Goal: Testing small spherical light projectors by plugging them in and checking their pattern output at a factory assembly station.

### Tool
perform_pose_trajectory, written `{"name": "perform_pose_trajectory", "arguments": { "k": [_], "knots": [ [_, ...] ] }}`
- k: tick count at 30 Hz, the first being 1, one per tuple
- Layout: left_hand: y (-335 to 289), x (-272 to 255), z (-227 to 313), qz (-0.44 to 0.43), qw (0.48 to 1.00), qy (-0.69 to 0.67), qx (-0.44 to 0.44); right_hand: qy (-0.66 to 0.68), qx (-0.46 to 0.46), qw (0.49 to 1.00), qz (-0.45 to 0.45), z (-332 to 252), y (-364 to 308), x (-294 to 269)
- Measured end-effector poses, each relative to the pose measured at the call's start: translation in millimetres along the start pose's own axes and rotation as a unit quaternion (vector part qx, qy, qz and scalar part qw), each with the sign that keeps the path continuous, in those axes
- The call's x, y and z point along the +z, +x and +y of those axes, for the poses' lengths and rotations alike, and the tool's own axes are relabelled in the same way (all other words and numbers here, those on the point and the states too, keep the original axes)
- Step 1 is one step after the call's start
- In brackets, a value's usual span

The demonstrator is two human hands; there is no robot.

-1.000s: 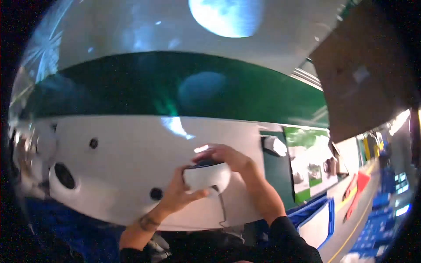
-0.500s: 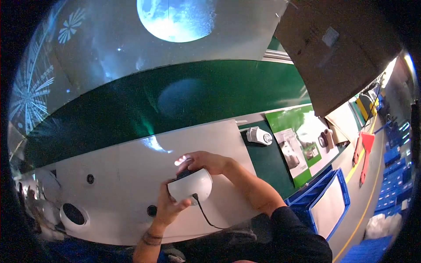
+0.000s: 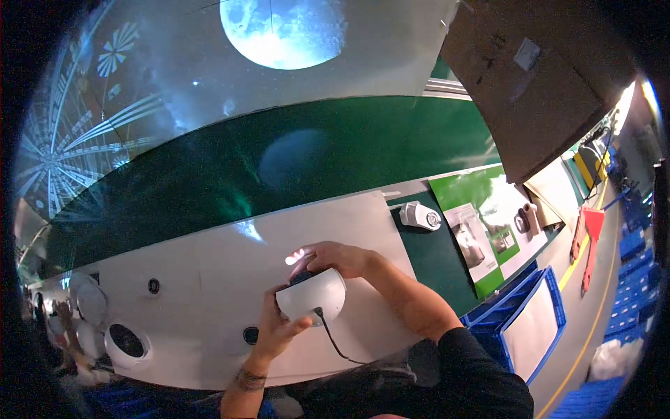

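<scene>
A white, rounded projector (image 3: 312,299) with a dark front is held up above the pale tabletop. My left hand (image 3: 276,327) grips it from the left and below, the thumb close to where a black cable (image 3: 334,345) plugs into the back. My right hand (image 3: 333,259) is curled over the far side at the dark lens end (image 3: 301,277). Light falls on its fingertips, while the lens itself is mostly hidden by the fingers. Ahead, a bright blue-white moon image (image 3: 285,31) shows on a grey panel.
Another white projector (image 3: 128,346) lies at the left, with small black round parts (image 3: 153,285) on the pale tabletop (image 3: 209,321). To the right are a white device (image 3: 420,216), a green printed sheet (image 3: 486,230), a blue crate (image 3: 534,327) and a brown cardboard box (image 3: 537,70).
The projected streaks at the left have spread wider and brighter. The light patch on the table's far edge has changed shape. Both hands keep their hold; the whole view has shifted slightly.
</scene>
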State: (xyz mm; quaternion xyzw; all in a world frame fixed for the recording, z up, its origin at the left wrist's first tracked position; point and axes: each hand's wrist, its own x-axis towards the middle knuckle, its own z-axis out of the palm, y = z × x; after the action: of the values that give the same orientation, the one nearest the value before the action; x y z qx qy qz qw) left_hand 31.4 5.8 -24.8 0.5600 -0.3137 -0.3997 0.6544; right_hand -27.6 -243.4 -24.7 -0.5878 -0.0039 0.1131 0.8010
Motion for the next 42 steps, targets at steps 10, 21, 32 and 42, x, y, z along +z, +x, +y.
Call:
{"name": "perform_pose_trajectory", "arguments": {
  "k": [10,21,32,42],
  "knots": [
    [0.2,1.0,3.4,-0.002,1.0,-0.002,-0.001,0.038,0.062,0.997,0.034,-3.9,-1.3,3.0],
    [1.2,-0.2,0.9,0.001,1.0,0.012,0.019,-0.303,-0.158,0.938,-0.066,10.0,8.0,-10.3],
    [0.6,0.3,1.5,-0.01,1.0,-0.024,0.0,-0.061,-0.062,0.996,-0.004,1.9,2.8,1.9],
    [-0.8,-2.7,-1.6,-0.001,1.0,0.009,0.007,0.142,-0.016,0.988,0.055,6.7,1.0,3.4]
  ]
}}
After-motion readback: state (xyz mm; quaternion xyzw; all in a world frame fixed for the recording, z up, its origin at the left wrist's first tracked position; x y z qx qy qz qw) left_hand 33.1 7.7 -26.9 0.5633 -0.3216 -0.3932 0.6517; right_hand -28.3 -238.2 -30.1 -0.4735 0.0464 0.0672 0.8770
